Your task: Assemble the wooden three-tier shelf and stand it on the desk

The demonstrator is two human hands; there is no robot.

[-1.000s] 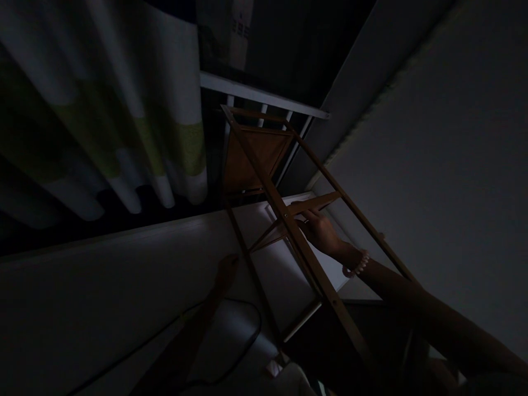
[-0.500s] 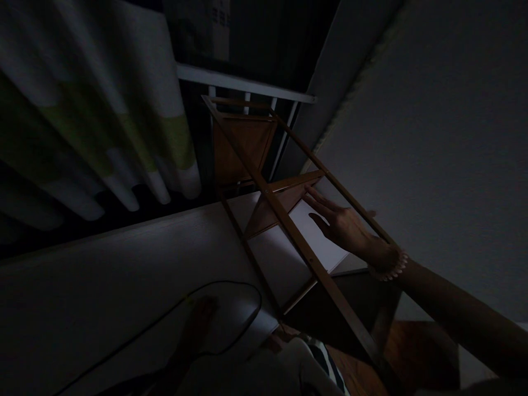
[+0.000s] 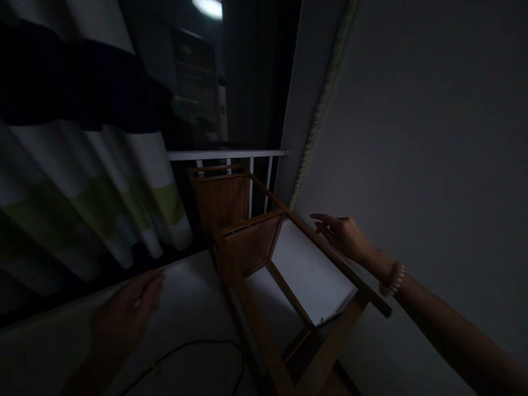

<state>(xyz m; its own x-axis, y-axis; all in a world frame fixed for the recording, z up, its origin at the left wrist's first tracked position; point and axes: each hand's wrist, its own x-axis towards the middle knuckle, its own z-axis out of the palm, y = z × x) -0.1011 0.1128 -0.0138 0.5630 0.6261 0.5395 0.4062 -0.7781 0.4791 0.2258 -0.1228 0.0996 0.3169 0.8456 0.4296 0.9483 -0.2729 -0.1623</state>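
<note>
The hands are well apart: the right hand (image 3: 346, 237) hangs with loosely parted fingers just beside the right rail (image 3: 336, 258) of the wooden rack (image 3: 253, 245), seemingly not gripping it (contact is hard to judge), and the left hand (image 3: 126, 313) is too blurred over the white surface (image 3: 187, 286) to tell how its fingers stand. The step in hand looks like handling the rack between them, and moving it would call for a fresh hold. Farther out, the rack's near end and the cable (image 3: 193, 343) are cut off below, and darkness obscures the window (image 3: 198, 99).
</note>
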